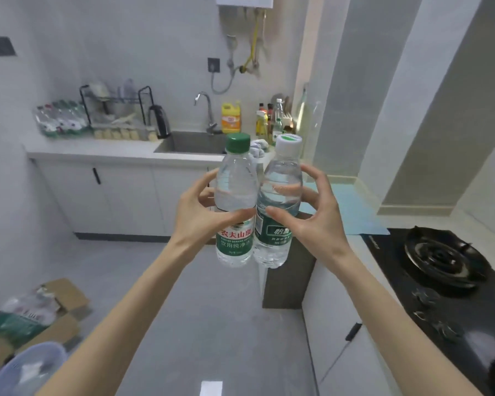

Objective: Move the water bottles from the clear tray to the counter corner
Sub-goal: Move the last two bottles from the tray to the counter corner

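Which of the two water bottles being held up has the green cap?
The green-capped bottle is the one in the left hand; its label also carries red characters. The white-capped bottle, with an all-green label, is in the right hand.

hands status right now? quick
Left hand: holding the green-capped bottle.
Right hand: holding the white-capped bottle.

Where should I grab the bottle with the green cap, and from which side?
Probably hold the green-cap bottle round its clear middle, just above the label, coming from its left. It is upright and round there, and the white-cap bottle sits close against its right side. The left hand holds it just so.
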The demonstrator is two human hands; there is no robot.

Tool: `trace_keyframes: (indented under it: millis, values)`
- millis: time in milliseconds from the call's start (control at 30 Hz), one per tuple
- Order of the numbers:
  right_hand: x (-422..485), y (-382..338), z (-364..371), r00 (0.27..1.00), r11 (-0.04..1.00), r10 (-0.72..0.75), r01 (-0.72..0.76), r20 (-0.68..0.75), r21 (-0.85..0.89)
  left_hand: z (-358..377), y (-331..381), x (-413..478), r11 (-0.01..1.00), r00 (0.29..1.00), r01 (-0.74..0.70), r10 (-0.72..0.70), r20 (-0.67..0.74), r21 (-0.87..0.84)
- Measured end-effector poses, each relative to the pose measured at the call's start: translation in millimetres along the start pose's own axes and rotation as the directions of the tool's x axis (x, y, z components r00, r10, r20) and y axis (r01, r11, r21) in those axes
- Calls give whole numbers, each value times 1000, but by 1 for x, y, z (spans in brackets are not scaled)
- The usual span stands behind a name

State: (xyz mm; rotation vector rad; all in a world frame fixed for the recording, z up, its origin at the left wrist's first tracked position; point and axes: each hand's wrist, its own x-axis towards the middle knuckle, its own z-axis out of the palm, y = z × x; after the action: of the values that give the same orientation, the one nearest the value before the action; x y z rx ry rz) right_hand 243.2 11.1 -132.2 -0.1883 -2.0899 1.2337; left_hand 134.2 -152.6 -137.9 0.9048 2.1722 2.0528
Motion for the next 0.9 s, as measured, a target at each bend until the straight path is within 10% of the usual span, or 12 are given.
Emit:
trace_keyframes:
  millis: [900]
  values:
    - [335,22,495,852,943,-181,9,491,333,-377,-165,279,955,826,218,-71,-559,202]
